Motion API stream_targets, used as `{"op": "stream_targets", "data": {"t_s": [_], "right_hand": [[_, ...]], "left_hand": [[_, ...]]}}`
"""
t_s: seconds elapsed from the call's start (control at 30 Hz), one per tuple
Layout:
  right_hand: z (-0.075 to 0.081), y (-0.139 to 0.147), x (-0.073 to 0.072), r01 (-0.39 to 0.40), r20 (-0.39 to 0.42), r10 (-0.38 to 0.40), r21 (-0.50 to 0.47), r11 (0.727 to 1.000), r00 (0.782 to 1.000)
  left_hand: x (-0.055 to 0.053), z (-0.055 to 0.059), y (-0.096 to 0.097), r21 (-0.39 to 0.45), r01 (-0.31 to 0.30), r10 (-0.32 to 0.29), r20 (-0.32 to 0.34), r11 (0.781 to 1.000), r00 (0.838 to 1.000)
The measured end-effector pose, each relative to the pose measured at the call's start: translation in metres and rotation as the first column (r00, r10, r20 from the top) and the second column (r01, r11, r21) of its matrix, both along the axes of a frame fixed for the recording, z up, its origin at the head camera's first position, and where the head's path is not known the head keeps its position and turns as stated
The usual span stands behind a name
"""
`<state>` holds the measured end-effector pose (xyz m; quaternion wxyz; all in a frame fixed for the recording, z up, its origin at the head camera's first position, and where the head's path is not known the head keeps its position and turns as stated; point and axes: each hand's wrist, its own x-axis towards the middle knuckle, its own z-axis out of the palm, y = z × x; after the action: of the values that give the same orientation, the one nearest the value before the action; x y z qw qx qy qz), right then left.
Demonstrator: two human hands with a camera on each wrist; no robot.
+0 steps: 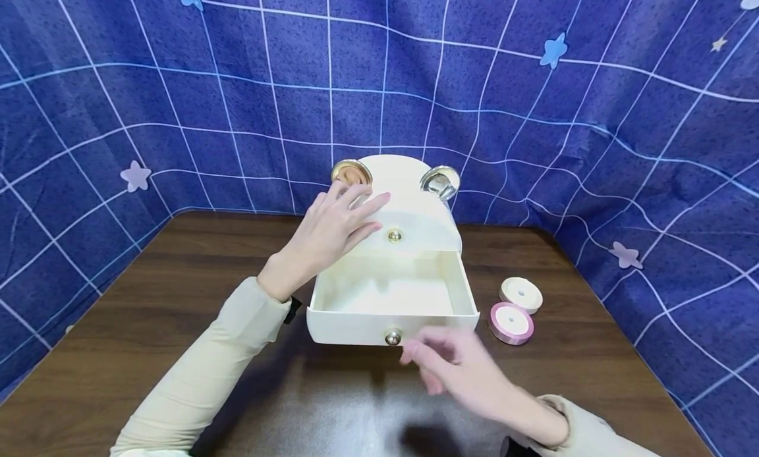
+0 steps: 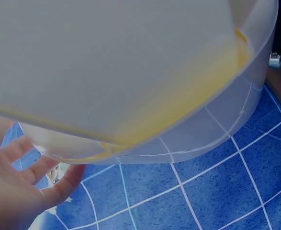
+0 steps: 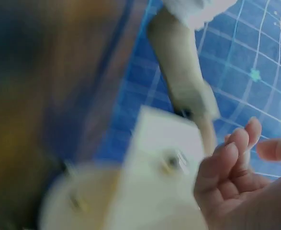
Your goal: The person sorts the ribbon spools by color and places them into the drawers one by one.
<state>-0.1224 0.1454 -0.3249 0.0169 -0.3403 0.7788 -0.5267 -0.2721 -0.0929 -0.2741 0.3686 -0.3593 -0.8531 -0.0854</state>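
A small white drawer box (image 1: 423, 220) with a rounded top and two ear-like metallic discs stands on the table. Its lower drawer (image 1: 356, 328) is pulled out, and nothing shows inside it. My left hand (image 1: 332, 230) rests at the box's upper left side, fingers spread near the gold disc (image 1: 344, 169). Just right of the drawer's round metal knob (image 1: 393, 337), my right hand (image 1: 456, 368) is blurred, its fingers loosely bent and holding nothing. The right wrist view shows a gap between that hand's thumb and fingers. A smaller gold knob (image 1: 394, 236) sits on the upper front.
Right of the box, a white ribbon spool (image 1: 522, 292) and a pink ribbon spool (image 1: 511, 323) lie flat, touching or nearly so. The silver disc (image 1: 441, 180) sticks out at the box's top right. Blue gridded cloth (image 1: 267, 108) hangs behind the dark wooden table (image 1: 196, 266).
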Motion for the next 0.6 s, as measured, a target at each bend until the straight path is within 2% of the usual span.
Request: {"op": "stream_targets", "data": {"t_s": [0.03, 0.07, 0.1, 0.13, 0.17, 0.2, 0.23, 0.27, 0.3, 0.33, 0.37, 0.43, 0.47, 0.53, 0.6], "right_hand": [[0.003, 0.005, -0.001, 0.032, -0.166, -0.037, -0.033, 0.999, 0.985], [0.006, 0.011, -0.004, 0.077, -0.326, -0.097, -0.074, 0.994, 0.940], [0.008, 0.017, -0.008, 0.142, -0.473, -0.179, -0.113, 0.983, 0.863], [0.010, 0.023, -0.013, 0.218, -0.579, -0.265, -0.150, 0.964, 0.771], [0.010, 0.031, -0.019, 0.291, -0.658, -0.341, -0.188, 0.938, 0.672], [0.010, 0.038, -0.026, 0.361, -0.695, -0.401, -0.215, 0.908, 0.597], [0.009, 0.047, -0.032, 0.439, -0.715, -0.449, -0.219, 0.872, 0.536], [0.008, 0.055, -0.038, 0.523, -0.719, -0.479, -0.188, 0.832, 0.504], [0.005, 0.063, -0.044, 0.603, -0.715, -0.497, -0.132, 0.786, 0.491], [0.002, 0.071, -0.049, 0.667, -0.706, -0.503, -0.059, 0.743, 0.498], [-0.002, 0.078, -0.054, 0.720, -0.694, -0.503, 0.030, 0.694, 0.514], [-0.010, 0.092, -0.061, 0.780, -0.662, -0.491, 0.240, 0.577, 0.567], [-0.015, 0.098, -0.063, 0.782, -0.642, -0.480, 0.333, 0.527, 0.597], [-0.024, 0.109, -0.066, 0.753, -0.589, -0.470, 0.492, 0.437, 0.658], [-0.033, 0.116, -0.068, 0.711, -0.539, -0.471, 0.599, 0.368, 0.698]], "left_hand": [[0.000, 0.000, 0.000, 0.000, 0.000, 0.000, 0.003, 1.000, 1.000], [0.000, 0.000, 0.000, -0.002, 0.000, 0.000, 0.005, 1.000, 1.000], [0.000, 0.000, -0.001, -0.002, 0.000, 0.000, 0.007, 1.000, 1.000], [0.000, 0.000, -0.001, -0.003, 0.001, -0.001, 0.009, 1.000, 1.000], [0.000, 0.000, -0.001, -0.003, 0.004, -0.004, 0.012, 1.000, 1.000], [0.001, 0.000, -0.001, -0.004, 0.005, -0.005, 0.014, 1.000, 1.000], [0.001, 0.000, -0.001, -0.004, 0.006, -0.006, 0.015, 1.000, 1.000], [0.001, 0.000, -0.001, -0.004, 0.005, -0.005, 0.014, 1.000, 1.000], [0.001, 0.001, 0.000, -0.004, 0.007, -0.006, 0.014, 1.000, 1.000], [0.000, 0.001, 0.000, -0.005, 0.008, -0.008, 0.014, 1.000, 1.000], [0.000, 0.001, 0.000, -0.004, 0.009, -0.009, 0.016, 1.000, 1.000], [0.000, 0.001, 0.000, -0.004, 0.011, -0.011, 0.019, 1.000, 1.000], [0.000, 0.001, 0.000, -0.004, 0.012, -0.012, 0.021, 1.000, 1.000], [0.000, 0.001, -0.001, -0.005, 0.012, -0.011, 0.021, 1.000, 1.000], [0.001, 0.001, -0.002, -0.005, 0.008, -0.008, 0.015, 1.000, 1.000]]}}
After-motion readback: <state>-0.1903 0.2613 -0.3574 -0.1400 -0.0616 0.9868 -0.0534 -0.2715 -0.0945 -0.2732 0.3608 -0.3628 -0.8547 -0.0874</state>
